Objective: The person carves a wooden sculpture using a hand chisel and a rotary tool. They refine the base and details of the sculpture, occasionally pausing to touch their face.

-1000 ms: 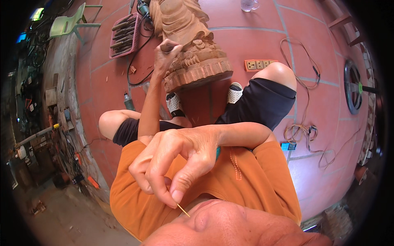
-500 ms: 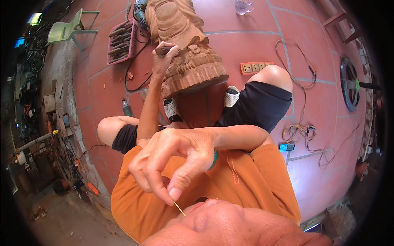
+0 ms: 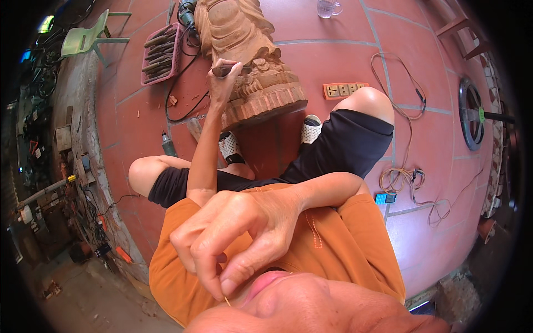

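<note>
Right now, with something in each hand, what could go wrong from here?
The left hand holds a dark tool at the carving while the right hand is up by the face; held one-handed, the tool might slip and mark the carving.

The thin stick in the right hand is close to the face, so a jolt could poke it.

Loose cable loops on the floor to the person's right, a possible trip on rising.
</note>
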### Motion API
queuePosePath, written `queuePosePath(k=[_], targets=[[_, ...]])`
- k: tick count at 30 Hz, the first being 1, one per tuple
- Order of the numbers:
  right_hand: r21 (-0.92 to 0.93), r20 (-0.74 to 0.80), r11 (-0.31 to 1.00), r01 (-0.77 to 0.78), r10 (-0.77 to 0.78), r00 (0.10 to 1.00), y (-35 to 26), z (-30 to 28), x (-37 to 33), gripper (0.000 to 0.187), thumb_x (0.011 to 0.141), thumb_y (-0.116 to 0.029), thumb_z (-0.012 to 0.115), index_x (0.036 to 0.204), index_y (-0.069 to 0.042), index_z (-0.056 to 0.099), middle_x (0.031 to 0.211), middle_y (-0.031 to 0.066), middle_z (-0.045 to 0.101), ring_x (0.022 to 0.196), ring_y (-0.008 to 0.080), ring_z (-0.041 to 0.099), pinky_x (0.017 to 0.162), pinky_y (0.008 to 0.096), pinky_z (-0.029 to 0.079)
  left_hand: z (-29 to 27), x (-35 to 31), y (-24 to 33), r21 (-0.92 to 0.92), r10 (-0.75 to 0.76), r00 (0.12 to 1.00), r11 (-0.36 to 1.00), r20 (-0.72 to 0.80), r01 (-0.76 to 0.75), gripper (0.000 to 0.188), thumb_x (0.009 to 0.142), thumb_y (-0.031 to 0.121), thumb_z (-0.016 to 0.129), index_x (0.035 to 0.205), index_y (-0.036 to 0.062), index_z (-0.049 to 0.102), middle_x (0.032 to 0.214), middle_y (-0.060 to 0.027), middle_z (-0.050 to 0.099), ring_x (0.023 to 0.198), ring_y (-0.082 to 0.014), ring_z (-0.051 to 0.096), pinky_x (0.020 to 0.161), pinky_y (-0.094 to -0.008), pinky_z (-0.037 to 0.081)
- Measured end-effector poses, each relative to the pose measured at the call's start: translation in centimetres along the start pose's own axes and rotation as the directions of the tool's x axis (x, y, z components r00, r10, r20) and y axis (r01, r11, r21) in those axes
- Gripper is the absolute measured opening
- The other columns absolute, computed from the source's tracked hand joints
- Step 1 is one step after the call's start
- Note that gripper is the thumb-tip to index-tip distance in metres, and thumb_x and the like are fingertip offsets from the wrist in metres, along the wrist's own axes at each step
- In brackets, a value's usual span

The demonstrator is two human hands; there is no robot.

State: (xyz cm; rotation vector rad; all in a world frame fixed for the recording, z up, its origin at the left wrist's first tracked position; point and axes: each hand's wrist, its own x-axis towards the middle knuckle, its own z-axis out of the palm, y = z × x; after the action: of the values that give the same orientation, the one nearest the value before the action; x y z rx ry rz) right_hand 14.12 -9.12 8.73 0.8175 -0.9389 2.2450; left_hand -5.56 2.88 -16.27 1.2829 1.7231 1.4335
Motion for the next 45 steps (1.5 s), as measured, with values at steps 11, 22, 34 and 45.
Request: queuePosePath(k=[11, 22, 34, 45], targets=[[-0.071, 0.043, 0.975, 0.209, -0.206, 0.978, 0.6, 0.3, -0.2, 0.009, 0.089, -0.009, 0.068, 0.083, -0.002, 0.067, 0.08, 0.0073, 0.058, 0.074, 0.0233, 0.058, 0.065, 0.0342, 0.045, -0.6, 0.6, 4.1, 0.096, -0.064, 0.996, 0.994, 0.061, 0.058, 0.016, 0.083, 0.014, 0.077, 0.085, 0.0015, 0.068, 0.074, -0.0036, 0.07, 0.069, -0.0063, 0.063, 0.065, -0.0243, 0.051], [-0.331, 0.083, 0.903, 0.274, -0.262, 0.962, -0.5, -0.6, 0.3, 0.004, 0.085, -0.004, 0.07, 0.084, -0.004, 0.066, 0.079, 0.0079, 0.055, 0.074, 0.0242, 0.057, 0.065, 0.0348, 0.045, 0.3, -0.2, 0.0, -0.1, -0.011, 0.999, 0.995, 0.052, 0.016, 0.015, 0.084, 0.014, 0.078, 0.088, 0.0018, 0.069, 0.077, -0.0039, 0.07, 0.072, -0.0071, 0.064, 0.067, -0.0238, 0.051], [-0.394, 0.105, 0.877, 0.276, -0.256, 0.961, -0.6, -0.8, 0.3, 0.003, 0.085, -0.006, 0.071, 0.085, -0.006, 0.068, 0.082, 0.0077, 0.055, 0.075, 0.0246, 0.058, 0.066, 0.0362, 0.045, 0.7, 0.4, 0.3, 0.003, 0.057, 0.998, 0.998, 0.036, -0.057, 0.013, 0.082, 0.012, 0.076, 0.085, 0.002, 0.068, 0.072, -0.0035, 0.07, 0.067, -0.0057, 0.062, 0.064, -0.0249, 0.051], [-0.277, -0.009, 0.906, 0.319, -0.334, 0.942, 1.0, 0.0, 0.1, 0.019, 0.091, -0.017, 0.068, 0.074, -0.008, 0.066, 0.076, 0.0057, 0.054, 0.062, 0.0205, 0.051, 0.056, 0.0327, 0.038, 0.3, 1.0, 1.5, 0.155, 0.041, 0.984, 0.986, 0.173, -0.069, 0.009, 0.087, 0.012, 0.074, 0.089, 0.0045, 0.069, 0.078, -0.0001, 0.07, 0.072, -0.005, 0.063, 0.067, -0.0231, 0.05]])
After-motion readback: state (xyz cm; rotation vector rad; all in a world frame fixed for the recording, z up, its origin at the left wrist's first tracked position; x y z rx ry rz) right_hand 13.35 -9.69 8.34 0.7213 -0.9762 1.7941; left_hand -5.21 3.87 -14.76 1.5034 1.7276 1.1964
